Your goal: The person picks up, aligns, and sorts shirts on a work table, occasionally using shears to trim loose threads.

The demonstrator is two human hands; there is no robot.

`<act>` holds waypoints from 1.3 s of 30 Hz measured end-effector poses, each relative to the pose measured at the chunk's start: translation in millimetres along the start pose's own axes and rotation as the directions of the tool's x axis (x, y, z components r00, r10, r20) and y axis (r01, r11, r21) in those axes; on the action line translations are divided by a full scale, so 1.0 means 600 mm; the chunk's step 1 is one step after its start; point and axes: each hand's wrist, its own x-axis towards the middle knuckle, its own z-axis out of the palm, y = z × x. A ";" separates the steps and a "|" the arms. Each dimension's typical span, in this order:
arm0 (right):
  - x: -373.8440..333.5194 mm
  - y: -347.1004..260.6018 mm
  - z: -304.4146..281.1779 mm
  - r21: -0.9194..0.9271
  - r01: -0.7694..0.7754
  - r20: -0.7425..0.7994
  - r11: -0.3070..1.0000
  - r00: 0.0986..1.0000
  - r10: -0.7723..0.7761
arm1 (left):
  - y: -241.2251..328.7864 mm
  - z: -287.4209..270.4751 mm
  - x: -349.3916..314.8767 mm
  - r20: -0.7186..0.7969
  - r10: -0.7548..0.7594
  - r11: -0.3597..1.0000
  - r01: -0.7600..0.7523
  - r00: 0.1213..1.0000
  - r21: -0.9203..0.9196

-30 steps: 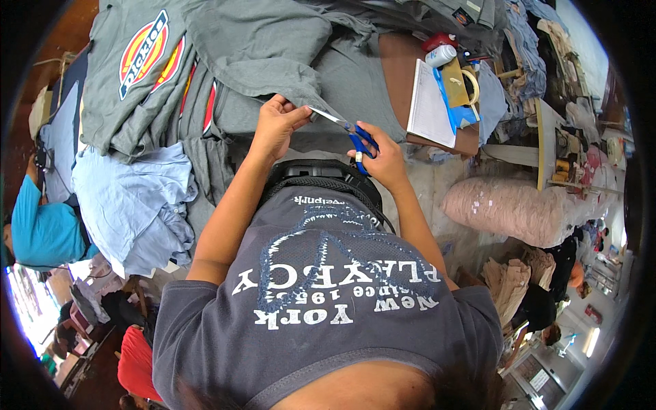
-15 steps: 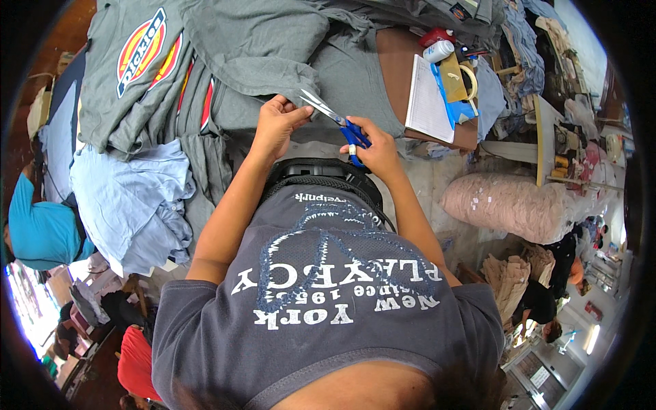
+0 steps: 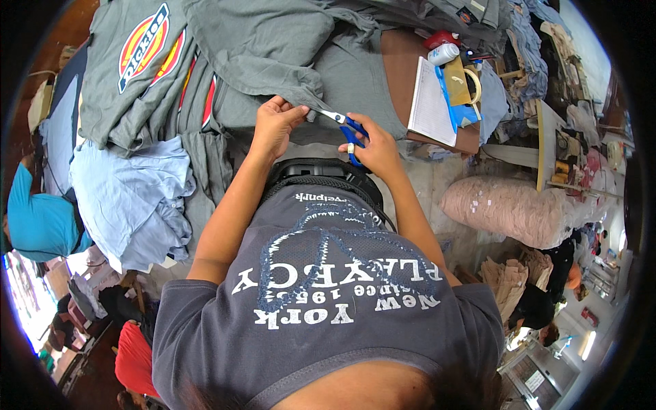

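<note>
A grey T-shirt (image 3: 266, 48) lies spread across the work surface in front of me. Between thumb and fingers, my left hand (image 3: 279, 124) pinches the edge of this shirt. My right hand (image 3: 374, 147) grips the blue handles of a pair of scissors (image 3: 354, 137). The metal blades point left, at the pinched cloth edge beside my left fingertips, and their tips are hidden in the fabric. Further left, more grey shirts with a red and yellow print (image 3: 145, 49) are heaped together.
Light blue garments (image 3: 130, 205) hang off the left side. At right, a brown board (image 3: 403, 58) carries a notebook (image 3: 432, 102), a white bottle (image 3: 443, 53) and a tape roll (image 3: 473, 85). A large pink wrapped bundle (image 3: 506, 208) lies beyond. A person in turquoise (image 3: 44, 222) is at far left.
The scissors have shifted so the blades now run into the cloth edge, their tips covered. My left hand keeps its pinch. The person in turquoise has moved slightly.
</note>
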 end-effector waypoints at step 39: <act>0.009 -0.006 0.023 0.041 -0.166 0.152 0.985 0.976 0.158 | -0.015 -0.027 0.008 -0.106 -0.022 0.995 0.012 0.994 -0.100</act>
